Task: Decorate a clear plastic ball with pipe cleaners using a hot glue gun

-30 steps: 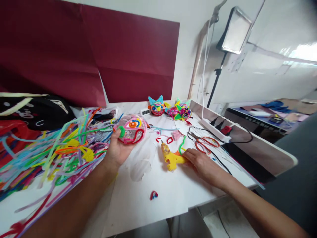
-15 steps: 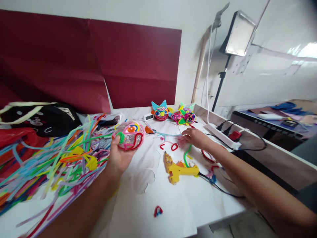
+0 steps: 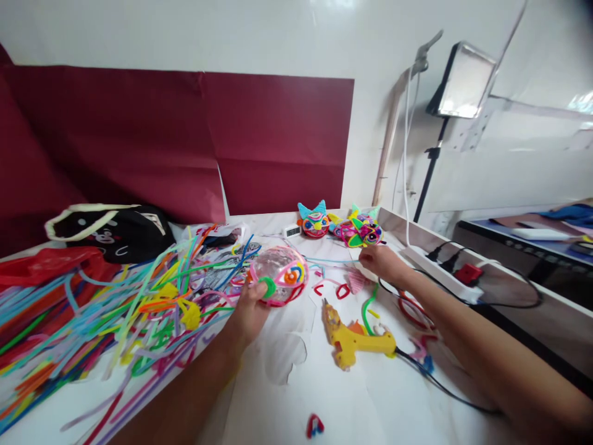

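My left hand [image 3: 252,312] grips a clear ball [image 3: 273,266] trimmed with fuzzy pipe cleaners. Its outline is pink, a ringed orange-and-blue eye faces right, and a green coil lies by my thumb. Over the back right of the table, my right hand [image 3: 380,262] has its fingers curled together and pointing down; whatever they hold is hidden. A light blue pipe cleaner [image 3: 331,261] runs up to those fingertips. Just in front lie a pink striped piece [image 3: 356,282], a red loop [image 3: 343,291] and a green pipe cleaner [image 3: 367,312]. A yellow glue gun [image 3: 356,343] rests between my arms.
Loose pipe cleaners [image 3: 152,309] cover the left side, before a black bag [image 3: 115,238]. Two decorated figures, one blue-eared [image 3: 315,221], stand at the back beside a small digital clock [image 3: 291,232]. A power strip [image 3: 442,274] and cords line the right edge.
The ball has come slightly right and turned, so its eye now sits on the right side. My right hand stays near the same spot with fingers more curled. The whole view has shifted.
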A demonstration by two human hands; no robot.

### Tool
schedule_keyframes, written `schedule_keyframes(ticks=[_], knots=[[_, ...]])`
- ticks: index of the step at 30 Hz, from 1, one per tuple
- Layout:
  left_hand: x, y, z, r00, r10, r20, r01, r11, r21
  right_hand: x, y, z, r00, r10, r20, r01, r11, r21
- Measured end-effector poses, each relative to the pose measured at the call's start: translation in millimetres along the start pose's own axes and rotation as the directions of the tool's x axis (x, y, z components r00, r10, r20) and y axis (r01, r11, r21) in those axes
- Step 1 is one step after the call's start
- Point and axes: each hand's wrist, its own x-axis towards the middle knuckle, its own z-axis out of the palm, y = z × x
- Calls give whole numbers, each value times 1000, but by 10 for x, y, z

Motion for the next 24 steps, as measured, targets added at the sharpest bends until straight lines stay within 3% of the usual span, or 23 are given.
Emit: schedule_keyframes(ticks=[4, 7, 9, 10, 12, 15, 19, 24], knots=[[-85, -5, 22, 998, 38, 51, -45, 988, 149, -153, 10, -291, 972, 25, -232, 29, 974, 226], [-152, 32, 96, 993, 85, 83, -103, 965, 241, -289, -112, -539, 906, 60, -419, 119, 914, 387], [-195, 69, 179, 988, 123, 98, -147, 943, 298, -376, -269, -709, 790, 158, -593, 350, 677, 648], [-215, 87, 225, 985, 139, 105, -166, 930, 329, -412, -358, -787, 754, 189, -629, 443, 561, 699], [-248, 113, 310, 978, 167, 122, -202, 898, 391, -461, -526, -915, 722, 181, -668, 557, 420, 716], [-274, 124, 374, 963, 203, 175, -263, 847, 463, -449, -683, -999, 742, 92, -665, 589, 386, 710], [-264, 103, 329, 934, 250, 254, -350, 777, 523, -327, -713, -1001, 760, 13, -649, 575, 451, 683], [-231, 75, 265, 956, 210, 204, -288, 796, 532, -215, -774, -1189, 752, -25, -659, 608, 412, 679]])
